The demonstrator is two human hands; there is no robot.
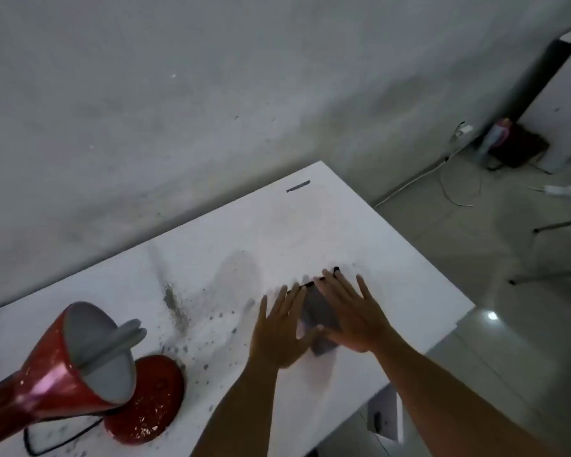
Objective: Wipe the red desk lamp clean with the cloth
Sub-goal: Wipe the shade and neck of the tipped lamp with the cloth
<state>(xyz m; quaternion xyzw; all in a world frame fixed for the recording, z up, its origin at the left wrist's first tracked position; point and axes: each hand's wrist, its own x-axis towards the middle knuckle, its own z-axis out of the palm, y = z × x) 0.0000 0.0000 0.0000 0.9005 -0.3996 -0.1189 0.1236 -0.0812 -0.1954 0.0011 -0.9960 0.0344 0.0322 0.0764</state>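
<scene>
Both hands lie flat and open, fingers spread, pressing a dark cloth (320, 311) onto the white table (393, 258): left hand (279, 331) on its left edge, right hand (353, 313) on its right. At near left, well apart, stands the red lamp (80, 367), shade tilted toward the camera, with grey specks on the tabletop between.

The scene is dimly, evenly lit. A bright glare spot is seen on the floor right of the table (343, 225); motion blur softens everything.

Lamp (80, 367) left of cloth (320, 311)
</scene>
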